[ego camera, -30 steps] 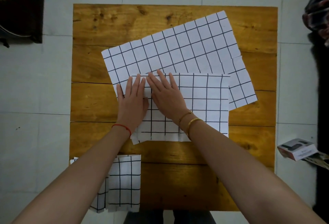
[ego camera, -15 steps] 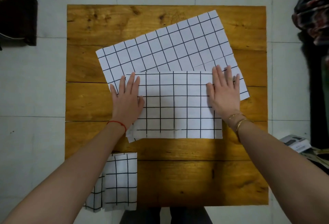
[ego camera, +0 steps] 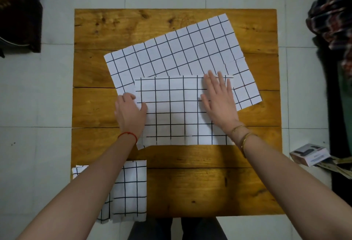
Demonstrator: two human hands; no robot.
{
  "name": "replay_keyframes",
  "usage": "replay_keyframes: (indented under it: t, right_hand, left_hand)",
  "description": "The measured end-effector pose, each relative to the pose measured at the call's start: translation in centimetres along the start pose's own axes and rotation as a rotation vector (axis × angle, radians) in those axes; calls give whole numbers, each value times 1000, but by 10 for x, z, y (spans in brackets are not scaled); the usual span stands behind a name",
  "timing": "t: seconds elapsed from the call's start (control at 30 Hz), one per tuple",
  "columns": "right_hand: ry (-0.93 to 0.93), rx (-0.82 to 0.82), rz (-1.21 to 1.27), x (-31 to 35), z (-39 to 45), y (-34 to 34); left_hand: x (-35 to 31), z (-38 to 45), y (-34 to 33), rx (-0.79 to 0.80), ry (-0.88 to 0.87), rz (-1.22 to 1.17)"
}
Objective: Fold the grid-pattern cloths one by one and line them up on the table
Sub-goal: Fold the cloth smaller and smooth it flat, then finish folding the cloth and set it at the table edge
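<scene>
Three grid-pattern cloths on the wooden worktop [ego camera: 209, 188] here. Nearest the camera, at the front-left corner, sits the already folded cloth [ego camera: 131, 192], a compact block hanging a bit over the front edge, partly hidden under the left forearm. Further in, around the middle, is the half-folded cloth [ego camera: 171, 110], a wide rectangle squared up with the worktop. Both hands are on that one. The left hand [ego camera: 129, 113] is at its left edge, fingers [ego camera: 128, 96] curled around the edge with the thumb lying on top of the fabric, so it looks like it's pinching that edge, though I can't see underneath. The right hand [ego camera: 219, 104] lies flat on the right part of the same cloth, fingers straight and spread, nothing grabbed, slightly blurred. Behind it, toward the far side, the third one is the flat unfolded cloth [ego camera: 177, 53], set at an angle, its near edge tucked under the half-folded one. Off the worktop, one small cardboard box [ego camera: 309, 154] lies on the tiled floor [ego camera: 38, 87] at the right.
</scene>
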State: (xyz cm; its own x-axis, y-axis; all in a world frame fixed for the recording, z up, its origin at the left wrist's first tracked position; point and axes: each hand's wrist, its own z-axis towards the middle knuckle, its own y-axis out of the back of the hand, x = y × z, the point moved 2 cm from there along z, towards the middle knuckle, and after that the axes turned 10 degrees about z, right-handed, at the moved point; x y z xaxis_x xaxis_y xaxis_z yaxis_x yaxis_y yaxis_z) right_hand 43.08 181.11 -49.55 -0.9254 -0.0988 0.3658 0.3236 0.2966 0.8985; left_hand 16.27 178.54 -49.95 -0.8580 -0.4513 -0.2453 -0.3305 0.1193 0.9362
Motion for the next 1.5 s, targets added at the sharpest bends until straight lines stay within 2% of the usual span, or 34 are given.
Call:
replay_keyframes:
  t: [0.13, 0.27, 0.43, 0.63, 0.83, 1.03, 1.17, 1.37, 1.5]
  right_hand:
    - [74, 107, -14, 23, -10, -18]
    - [61, 197, -67, 32, -16, -37]
    - [32, 220, -50, 32, -17, -43]
    - [27, 232, -47, 33, -17, -42]
    - [31, 224, -15, 35, -18, -37]
    - [84, 259, -45, 47, -23, -40]
    - [116, 253, -78, 65, -21, -49]
    - [161, 222, -35, 91, -18, -64]
    - [73, 144, 75, 82, -21, -54]
  left_hand:
    - [10, -4, -6, 56, 124, -66]
    - [9, -4, -7, 96, 195, -83]
    - [8, 0, -12, 175, 240, -125]
    - [1, -10, -7, 147, 266, -344]
    - [5, -14, 8, 313, 343, -570]
    - [10, -20, 34, 405, 206, -689]
    - [8, -27, 55, 422, -18, -677]
    - [-21, -38, 73, 493, -208, -640]
    - [-50, -46, 64, 514, -282, -605]
